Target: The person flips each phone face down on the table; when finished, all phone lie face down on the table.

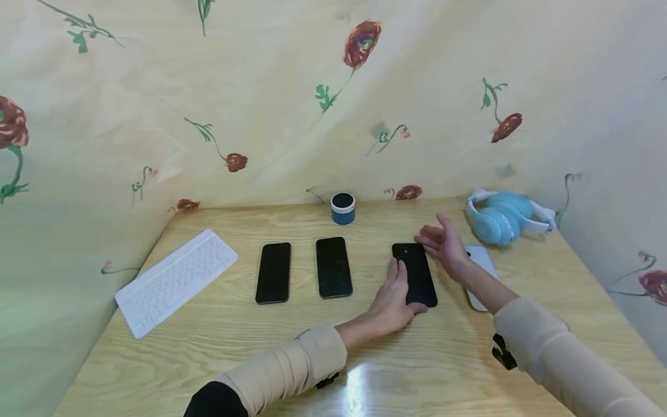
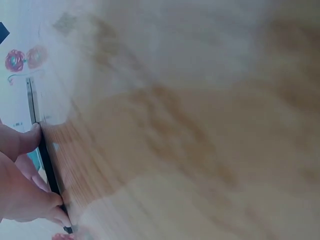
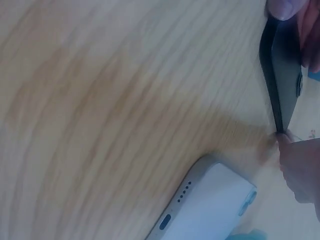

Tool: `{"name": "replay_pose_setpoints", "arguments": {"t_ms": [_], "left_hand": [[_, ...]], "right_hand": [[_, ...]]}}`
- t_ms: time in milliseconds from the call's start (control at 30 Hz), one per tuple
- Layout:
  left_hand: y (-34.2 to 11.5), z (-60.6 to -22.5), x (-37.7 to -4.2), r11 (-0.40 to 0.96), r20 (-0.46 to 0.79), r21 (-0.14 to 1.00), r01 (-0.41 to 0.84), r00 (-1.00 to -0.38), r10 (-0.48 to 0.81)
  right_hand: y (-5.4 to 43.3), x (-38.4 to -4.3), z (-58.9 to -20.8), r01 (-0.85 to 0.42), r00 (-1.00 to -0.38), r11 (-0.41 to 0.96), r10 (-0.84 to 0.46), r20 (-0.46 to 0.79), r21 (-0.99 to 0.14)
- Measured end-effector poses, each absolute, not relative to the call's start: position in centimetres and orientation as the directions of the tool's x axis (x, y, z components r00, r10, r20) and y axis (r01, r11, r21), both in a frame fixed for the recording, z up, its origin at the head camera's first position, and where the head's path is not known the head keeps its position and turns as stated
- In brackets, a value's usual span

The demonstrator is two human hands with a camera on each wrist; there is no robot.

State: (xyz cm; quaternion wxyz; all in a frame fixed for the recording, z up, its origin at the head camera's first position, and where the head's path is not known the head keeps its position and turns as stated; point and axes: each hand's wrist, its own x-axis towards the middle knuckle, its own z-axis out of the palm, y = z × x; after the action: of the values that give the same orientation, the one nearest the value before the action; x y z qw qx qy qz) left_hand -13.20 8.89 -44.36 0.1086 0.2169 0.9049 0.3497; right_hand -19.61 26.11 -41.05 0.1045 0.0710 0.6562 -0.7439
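A black phone (image 1: 418,275), back side up with a camera bump, lies between both hands in the head view. My left hand (image 1: 392,301) holds it, thumb at the near end and fingers along the left edge. That grip shows edge-on in the left wrist view, where the hand (image 2: 25,195) spans the phone's dark edge (image 2: 49,167). At the far right corner, my right hand (image 1: 444,246) has its fingers extended. Its fingertips meet that corner in the right wrist view, below the phone's back (image 3: 287,65). A white phone (image 1: 482,272) lies partly hidden under the right forearm.
Two more black phones, one (image 1: 273,272) at left and one (image 1: 333,267) nearer the middle, lie on the wooden table (image 1: 208,359). A white keyboard (image 1: 176,284) is at far left. A blue-and-white jar (image 1: 343,209) stands at the back, with blue headphones (image 1: 502,217) at back right.
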Motion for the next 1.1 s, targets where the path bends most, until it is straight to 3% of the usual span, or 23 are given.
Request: {"name": "replay_pose_setpoints", "arguments": {"t_ms": [200,400,567,800,967,1100], "left_hand": [[8.7,-44.5,-13.4,0.662,-0.045,0.678,0.319,-0.882,0.470],[9.0,-44.8,-13.1,0.618,0.004,0.729,0.295,-0.904,0.428],[9.5,-44.9,-12.8,0.587,0.038,0.763,0.270,-0.926,0.376],[9.3,-45.1,-12.6,0.487,0.097,0.820,0.300,-0.912,0.398],[9.0,-45.1,-12.9,0.343,0.131,0.904,0.256,-0.929,0.348],[8.7,-44.9,-13.2,0.353,0.136,0.903,0.243,-0.944,0.302]], "right_hand": [[26.4,-19.3,-40.9,0.305,-0.947,-0.479,-0.063,-0.314,-0.823],[26.2,-18.9,-40.5,0.264,-0.942,-0.662,-0.018,-0.336,-0.702],[25.4,-19.2,-39.9,0.289,-0.947,-0.610,-0.068,-0.314,-0.738],[23.8,-18.8,-40.4,0.392,-0.919,-0.399,-0.205,-0.336,-0.829],[23.5,-18.7,-41.2,0.344,-0.927,-0.302,-0.259,-0.271,-0.889],[23.4,-18.6,-41.6,0.273,-0.947,-0.203,-0.228,-0.225,-0.941]]}}
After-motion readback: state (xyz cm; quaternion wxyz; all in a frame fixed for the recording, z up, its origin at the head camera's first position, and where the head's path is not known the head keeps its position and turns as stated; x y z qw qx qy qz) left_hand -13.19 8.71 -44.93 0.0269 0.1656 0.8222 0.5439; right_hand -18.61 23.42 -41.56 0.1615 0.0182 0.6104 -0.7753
